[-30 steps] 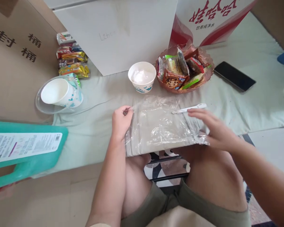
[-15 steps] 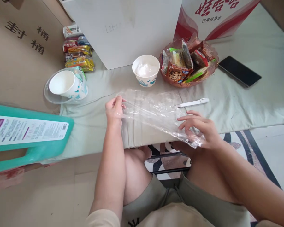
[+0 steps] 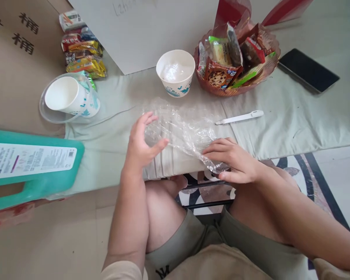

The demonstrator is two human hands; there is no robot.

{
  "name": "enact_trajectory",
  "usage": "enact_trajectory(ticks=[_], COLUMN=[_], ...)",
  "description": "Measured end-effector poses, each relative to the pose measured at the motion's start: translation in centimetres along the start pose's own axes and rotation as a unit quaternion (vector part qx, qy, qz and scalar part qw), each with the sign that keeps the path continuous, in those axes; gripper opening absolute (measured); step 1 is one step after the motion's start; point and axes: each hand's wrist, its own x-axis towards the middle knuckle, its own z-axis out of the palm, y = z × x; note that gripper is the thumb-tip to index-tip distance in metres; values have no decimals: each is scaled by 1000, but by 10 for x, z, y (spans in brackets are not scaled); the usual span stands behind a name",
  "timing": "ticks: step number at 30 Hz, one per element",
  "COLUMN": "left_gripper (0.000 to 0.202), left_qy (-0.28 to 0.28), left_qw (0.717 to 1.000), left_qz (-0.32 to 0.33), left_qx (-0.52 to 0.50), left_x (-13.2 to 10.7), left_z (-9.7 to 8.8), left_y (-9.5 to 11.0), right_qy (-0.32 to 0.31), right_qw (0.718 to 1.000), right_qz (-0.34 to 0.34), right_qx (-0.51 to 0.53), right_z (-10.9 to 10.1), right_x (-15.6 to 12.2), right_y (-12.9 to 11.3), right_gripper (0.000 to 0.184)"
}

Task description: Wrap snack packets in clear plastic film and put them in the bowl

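A crumpled sheet of clear plastic film lies along the table's front edge, one corner hanging a little over it. At its left end is my left hand, thumb and fingers spread wide apart. My right hand rests at the film's right end, fingers stretched over it and thumb below, touching it without a closed grip. Just beyond my right hand lies a white utility knife. Behind the film stands a white paper bowl with blue print and clear, shiny plastic inside.
A pink bowl of wrapped snacks stands beside a black phone. White paper cups lie tilted in a clear container at left, near snack packs. A green jug lies at the front left; a white box stands behind.
My left hand has let go of the film and opened. The right hand has moved left and flattened over the film's end. The film has sunk onto the table, less stretched.
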Motion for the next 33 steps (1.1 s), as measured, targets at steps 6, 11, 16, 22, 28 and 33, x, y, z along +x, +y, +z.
enact_trajectory(ticks=[6, 11, 16, 22, 28, 33], left_gripper=[97, 66, 23, 17, 30, 32], left_qy=[43, 53, 0, -14, 4, 42], left_qw=[986, 961, 974, 980, 972, 976], left_qz=[-153, -247, -212, -151, -161, -150], left_qx=[-56, -115, -77, -126, -169, -156], left_x=[9, 16, 14, 13, 11, 9], left_z=[20, 16, 4, -2, -1, -2], left_y=[3, 14, 16, 20, 15, 9], right_qy=[18, 105, 156, 226, 282, 290], right_qw=[999, 993, 952, 917, 894, 866], right_qz=[-27, 23, 218, 268, 343, 408], right_qx=[18, 39, -146, -192, -61, 27], right_z=[5, 6, 9, 8, -9, -14], right_x=[3, 6, 19, 26, 23, 16], right_y=[0, 2, 4, 7, 7, 12], right_gripper=[84, 61, 46, 28, 23, 15])
